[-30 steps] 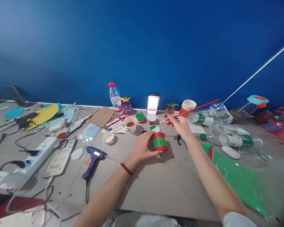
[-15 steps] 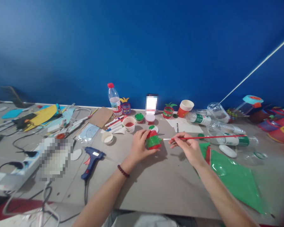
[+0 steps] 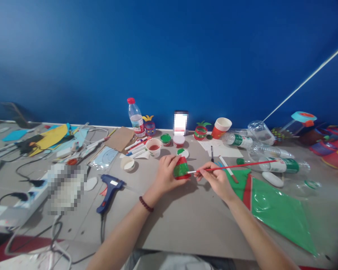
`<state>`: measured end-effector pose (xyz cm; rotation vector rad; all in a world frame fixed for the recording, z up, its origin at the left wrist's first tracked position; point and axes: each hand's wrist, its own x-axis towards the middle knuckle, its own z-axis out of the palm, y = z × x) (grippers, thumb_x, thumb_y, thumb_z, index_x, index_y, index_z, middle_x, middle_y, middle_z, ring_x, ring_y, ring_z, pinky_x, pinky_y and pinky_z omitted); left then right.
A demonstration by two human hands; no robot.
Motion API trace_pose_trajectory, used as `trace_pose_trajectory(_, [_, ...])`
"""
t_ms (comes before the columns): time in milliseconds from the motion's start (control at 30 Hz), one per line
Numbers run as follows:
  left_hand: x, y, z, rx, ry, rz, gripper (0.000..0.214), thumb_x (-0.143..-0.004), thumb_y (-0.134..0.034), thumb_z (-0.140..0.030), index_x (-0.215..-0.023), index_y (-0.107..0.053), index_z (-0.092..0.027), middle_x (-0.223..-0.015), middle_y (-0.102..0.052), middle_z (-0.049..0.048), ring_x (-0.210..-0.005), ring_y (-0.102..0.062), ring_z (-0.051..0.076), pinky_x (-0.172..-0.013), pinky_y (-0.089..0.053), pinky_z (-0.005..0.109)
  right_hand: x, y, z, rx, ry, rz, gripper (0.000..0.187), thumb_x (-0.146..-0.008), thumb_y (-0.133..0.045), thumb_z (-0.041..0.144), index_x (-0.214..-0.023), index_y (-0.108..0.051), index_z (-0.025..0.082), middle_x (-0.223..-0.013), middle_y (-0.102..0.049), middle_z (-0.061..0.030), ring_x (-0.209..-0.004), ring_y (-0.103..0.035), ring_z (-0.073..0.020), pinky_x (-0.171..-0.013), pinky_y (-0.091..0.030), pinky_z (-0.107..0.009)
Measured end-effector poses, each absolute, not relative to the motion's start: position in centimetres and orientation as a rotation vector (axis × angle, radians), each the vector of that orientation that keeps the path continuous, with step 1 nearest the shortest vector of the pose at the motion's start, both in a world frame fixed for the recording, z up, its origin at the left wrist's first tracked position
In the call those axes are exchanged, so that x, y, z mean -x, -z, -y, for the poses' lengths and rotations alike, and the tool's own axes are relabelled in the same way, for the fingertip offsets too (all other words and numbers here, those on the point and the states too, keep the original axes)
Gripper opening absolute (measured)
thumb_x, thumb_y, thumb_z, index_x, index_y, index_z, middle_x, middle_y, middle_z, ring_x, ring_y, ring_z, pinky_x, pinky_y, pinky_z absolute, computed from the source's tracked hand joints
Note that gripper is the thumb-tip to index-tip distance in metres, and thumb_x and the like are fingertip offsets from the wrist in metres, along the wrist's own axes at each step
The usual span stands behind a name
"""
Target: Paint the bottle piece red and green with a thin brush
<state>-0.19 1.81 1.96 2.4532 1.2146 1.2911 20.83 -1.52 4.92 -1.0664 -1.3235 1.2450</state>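
Observation:
My left hand point(image 3: 165, 173) is wrapped round a small cup painted in red and green bands point(image 3: 181, 168), tilted on its side just above the grey table point(image 3: 186, 217). My right hand point(image 3: 215, 179) pinches a thin red-handled paintbrush point(image 3: 233, 167), whose white tip touches the cup's right side. A white cup of red paint point(image 3: 154, 146) and open green paint pots point(image 3: 166, 139) stand just beyond the hands.
A blue glue gun point(image 3: 109, 187) lies left of my left arm, with cables and a power strip point(image 3: 19, 200) further left. Green sheet point(image 3: 276, 213) lies to the right. Empty plastic bottles point(image 3: 259, 144), stacked red paper cups point(image 3: 221, 127), markers point(image 3: 138, 145) and a water bottle point(image 3: 135, 117) line the back by the blue wall.
My right hand came back from the paint pots and lowered the brush tip onto the cup. My left hand tilted the cup from upright onto its side.

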Motion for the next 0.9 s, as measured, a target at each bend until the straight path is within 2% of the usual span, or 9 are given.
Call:
trace_pose_trajectory(233, [0.02,-1.87,-1.73,-2.439,-1.281,-1.211,0.075,-0.069,-0.079,-0.050,-0.133,-0.049,-0.023,-0.117,-0.057,0.0116,-0.105,-0.055,0.030,-0.091,-0.047,0.046,-20.62,-4.38,1.72,1.108,-1.200,1.420,0.033,-0.087,-0.065,0.051,-0.085,-0.063,0.019,-0.081,-0.073,-0.0065,-0.068,-0.069,-0.0168,-0.066,-0.057,-0.030])
trace_pose_trajectory(900, [-0.05,-2.39,-1.58,-2.462,-1.316,-1.235,0.069,-0.067,-0.079,-0.053,-0.123,-0.056,-0.020,-0.110,-0.062,0.0107,-0.101,-0.058,0.029,-0.088,-0.047,0.044,-21.40,-4.90,1.83,1.176,-1.062,1.508,0.031,-0.090,-0.060,0.050,-0.084,-0.061,0.020,-0.078,-0.070,-0.0058,-0.066,-0.066,-0.0166,-0.064,-0.057,-0.029])
